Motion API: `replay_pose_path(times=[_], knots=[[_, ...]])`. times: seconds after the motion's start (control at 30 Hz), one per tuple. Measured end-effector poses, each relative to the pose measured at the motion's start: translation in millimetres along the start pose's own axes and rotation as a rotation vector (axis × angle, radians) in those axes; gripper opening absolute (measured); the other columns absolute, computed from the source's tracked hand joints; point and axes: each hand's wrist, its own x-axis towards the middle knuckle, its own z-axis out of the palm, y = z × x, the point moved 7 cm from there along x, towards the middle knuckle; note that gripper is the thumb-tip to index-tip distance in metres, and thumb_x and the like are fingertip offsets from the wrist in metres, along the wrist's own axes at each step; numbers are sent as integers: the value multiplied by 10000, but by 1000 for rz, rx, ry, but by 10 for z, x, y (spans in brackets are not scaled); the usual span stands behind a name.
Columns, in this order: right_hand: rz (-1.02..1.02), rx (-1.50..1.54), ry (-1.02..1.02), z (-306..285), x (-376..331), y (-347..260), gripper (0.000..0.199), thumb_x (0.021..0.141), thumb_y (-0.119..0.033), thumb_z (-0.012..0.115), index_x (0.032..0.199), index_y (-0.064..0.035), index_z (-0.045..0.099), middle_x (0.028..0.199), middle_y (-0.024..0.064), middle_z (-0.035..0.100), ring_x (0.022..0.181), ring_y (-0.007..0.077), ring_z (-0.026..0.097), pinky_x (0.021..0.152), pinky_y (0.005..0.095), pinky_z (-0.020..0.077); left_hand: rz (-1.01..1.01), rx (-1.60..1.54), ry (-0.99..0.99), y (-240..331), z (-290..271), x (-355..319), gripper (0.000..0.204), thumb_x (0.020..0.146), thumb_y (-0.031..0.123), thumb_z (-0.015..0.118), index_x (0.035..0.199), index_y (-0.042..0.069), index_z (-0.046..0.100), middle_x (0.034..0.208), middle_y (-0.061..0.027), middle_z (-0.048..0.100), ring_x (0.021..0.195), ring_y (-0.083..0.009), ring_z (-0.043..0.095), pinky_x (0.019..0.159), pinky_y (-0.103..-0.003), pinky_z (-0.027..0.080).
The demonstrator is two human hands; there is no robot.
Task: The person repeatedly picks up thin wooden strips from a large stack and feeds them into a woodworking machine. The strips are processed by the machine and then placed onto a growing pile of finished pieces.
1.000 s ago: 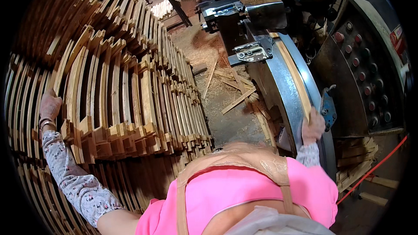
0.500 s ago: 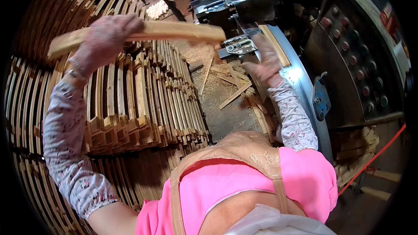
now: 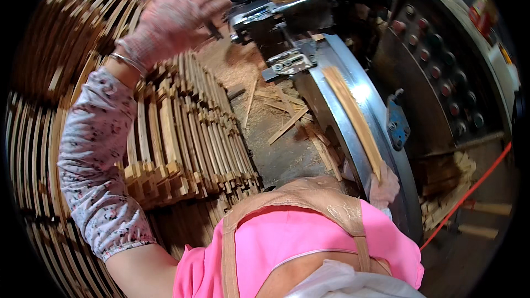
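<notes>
My left hand (image 3: 176, 22), in a pinkish knit glove, is raised at the upper left over the stacked wood. Its fingers stretch toward the machine, slightly blurred, with no wood visible in them. Low on the right, my right hand (image 3: 383, 186), also gloved, closes on the near end of a wooden strip (image 3: 353, 115). That strip lies lengthwise along a shiny metal machine table (image 3: 395, 174), its far end pointing at the machine's guide block (image 3: 291, 63). Beyond the block, a short end of wood (image 3: 318, 37) shows at the table's far end.
Tall stacks of wooden strips (image 3: 185, 132) fill the left side. Offcuts (image 3: 288, 126) and sawdust cover the floor between stacks and machine. A control panel (image 3: 436, 63) with several buttons stands right, beyond a blue metal bracket (image 3: 397, 127). A red cord (image 3: 469, 193) crosses the lower right.
The wooden piece in my left hand is gone from it, and that hand has risen. My right hand has drawn back along the table to a strip's near end. The earlier strip there has shifted away.
</notes>
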Motion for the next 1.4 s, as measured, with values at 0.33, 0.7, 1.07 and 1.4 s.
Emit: replay_pose_path(times=[0.33, 0.7, 1.07, 1.4], knots=[[-45, -158, 190, 1405, 2496, -958, 631, 1006, -442, 627, 1585, -279, 437, 1375, 91, 653, 1210, 322, 617, 1027, 456, 510, -579, -94, -22, -2678, 630, -2375, 615, 968, 336, 676, 1519, 164, 462, 1431, -135, 565, 1282, -329, 578, 1058, -430, 501], [66, -65, -82, 1012, 1545, -910, 588, 958, -318, 637, 1517, -167, 534, 1214, 242, 693, 1116, 462, 648, 934, 566, 523, -1189, -220, -549, -3172, 2278, -5533, 771, 989, 554, 548, 1569, 56, 450, 1532, -248, 537, 1408, -398, 531, 1186, -457, 408], [28, -233, 59, 581, 871, -504, 582, 920, -328, 716, 1455, -149, 574, 1355, 173, 636, 1224, 411, 598, 1030, 500, 495, -1297, -621, -337, -3329, 3068, -5930, 727, 1000, 418, 655, 1543, -28, 467, 1503, -261, 565, 1412, -364, 536, 1190, -389, 396], [-173, -56, 29, 1516, 3075, -1468, 650, 867, -427, 747, 1442, -175, 581, 1254, 163, 673, 1195, 374, 612, 1050, 486, 476, -1067, -915, 90, -2465, 1302, -4525, 602, 942, 22, 728, 1509, 50, 524, 1393, -138, 628, 1315, -242, 589, 1112, -345, 499]])
